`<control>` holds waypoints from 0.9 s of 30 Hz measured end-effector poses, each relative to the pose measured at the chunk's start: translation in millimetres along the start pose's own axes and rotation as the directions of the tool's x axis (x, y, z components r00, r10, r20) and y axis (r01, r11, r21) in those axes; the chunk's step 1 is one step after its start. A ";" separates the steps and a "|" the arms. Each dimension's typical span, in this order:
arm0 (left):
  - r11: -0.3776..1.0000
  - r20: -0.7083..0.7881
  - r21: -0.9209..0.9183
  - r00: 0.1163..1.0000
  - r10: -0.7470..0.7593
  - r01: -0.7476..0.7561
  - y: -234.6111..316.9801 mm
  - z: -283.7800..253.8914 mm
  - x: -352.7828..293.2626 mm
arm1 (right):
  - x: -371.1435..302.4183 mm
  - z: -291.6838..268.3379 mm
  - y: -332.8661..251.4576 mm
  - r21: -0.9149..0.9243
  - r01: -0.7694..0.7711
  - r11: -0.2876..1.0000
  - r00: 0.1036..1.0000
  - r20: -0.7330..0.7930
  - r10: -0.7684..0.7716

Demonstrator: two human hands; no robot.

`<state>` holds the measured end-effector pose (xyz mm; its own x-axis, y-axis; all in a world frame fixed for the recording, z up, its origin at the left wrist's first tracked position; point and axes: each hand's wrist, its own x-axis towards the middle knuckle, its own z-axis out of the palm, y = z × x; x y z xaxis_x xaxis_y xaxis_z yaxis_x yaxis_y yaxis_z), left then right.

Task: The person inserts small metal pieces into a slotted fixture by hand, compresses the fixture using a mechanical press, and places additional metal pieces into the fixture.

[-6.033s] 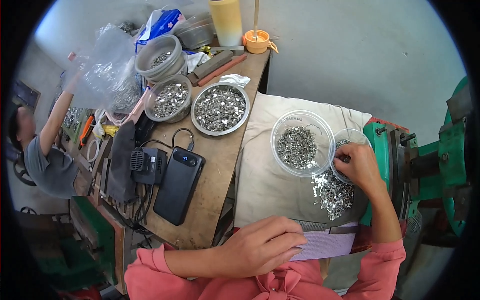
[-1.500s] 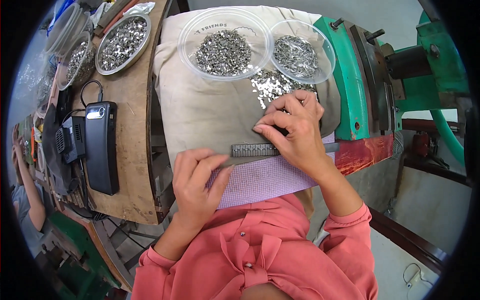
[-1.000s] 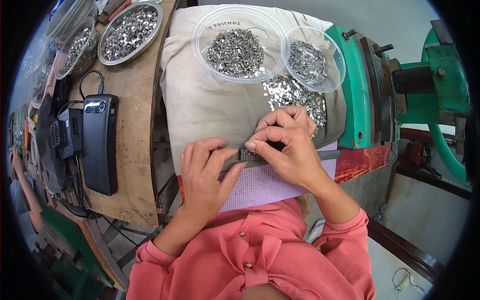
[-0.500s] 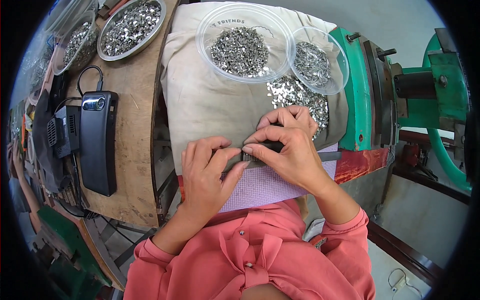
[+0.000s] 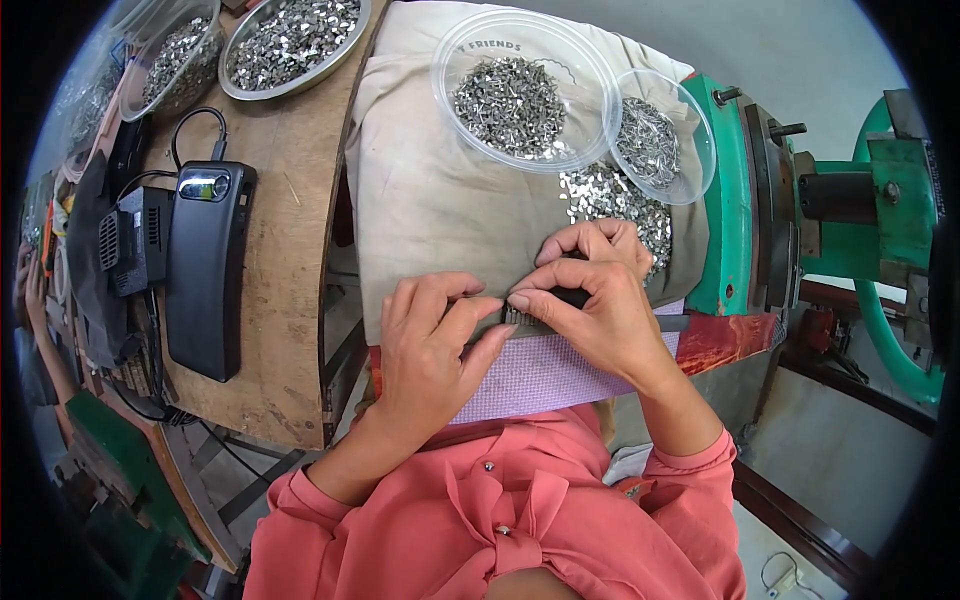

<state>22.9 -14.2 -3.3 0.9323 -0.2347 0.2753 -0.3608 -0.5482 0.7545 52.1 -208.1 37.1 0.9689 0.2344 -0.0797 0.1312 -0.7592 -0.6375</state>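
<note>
My left hand (image 5: 432,335) and my right hand (image 5: 606,312) meet over the near edge of a cloth-covered work surface (image 5: 430,215). Between their fingertips is a small dark ridged strip (image 5: 521,317), partly hidden by the fingers. My left thumb and forefinger close at its left end. The right thumb and forefinger pinch it from above, with the other right fingers curled behind. Beyond my right hand lies a loose heap of small shiny metal pieces (image 5: 625,205). A large clear tub (image 5: 440,95) of small metal parts and a smaller clear bowl (image 5: 705,165) of thin metal pins stand behind it.
Purple woven matting (image 5: 540,375) hangs at the front edge. Green machinery (image 5: 722,200) stands on the right. On the left wooden table (image 5: 285,240) are a black power bank (image 5: 207,290) with cables, a metal bowl (image 5: 290,92) and a plastic container (image 5: 190,100) of metal pieces.
The whole view has shifted slightly, so everything sits farther right in the picture. Both hands keep nearly the same grip on the dark strip.
</note>
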 end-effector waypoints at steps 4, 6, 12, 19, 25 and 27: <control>1.000 -0.012 -0.007 1.000 0.011 -0.011 -0.8 -0.2 0.1 | 1.6 1.4 -4.7 -0.035 -0.011 0.999 1.000 -0.003 0.011; 1.000 -0.008 -0.010 1.000 0.009 -0.009 -1.1 -0.3 -0.2 | 0.8 0.9 -1.2 -0.027 0.013 1.000 1.000 -0.007 -0.014; 1.000 0.010 0.000 1.000 -0.018 0.018 2.7 -2.8 1.7 | 0.6 -1.7 -5.5 -0.071 -0.003 0.997 1.000 -0.001 0.003; 1.000 -0.005 -0.010 1.000 0.005 -0.005 -1.2 -0.2 0.1 | -0.6 -3.6 -0.3 -0.092 0.012 0.996 1.000 -0.002 -0.012; 1.000 0.006 -0.001 1.000 -0.015 0.015 2.0 -2.6 2.6 | -3.9 -8.8 5.8 -0.062 0.003 0.998 1.000 -0.009 -0.004; 1.000 0.005 -0.005 1.000 -0.015 0.015 2.2 -2.3 2.4 | -4.8 -10.0 8.5 -0.018 0.018 1.000 1.000 0.007 -0.018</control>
<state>24.4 -14.1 0.4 0.9373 -0.2304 0.2615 -0.3470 -0.5473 0.7616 50.6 -221.7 39.7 0.9649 0.2520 -0.0736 0.1522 -0.7654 -0.6253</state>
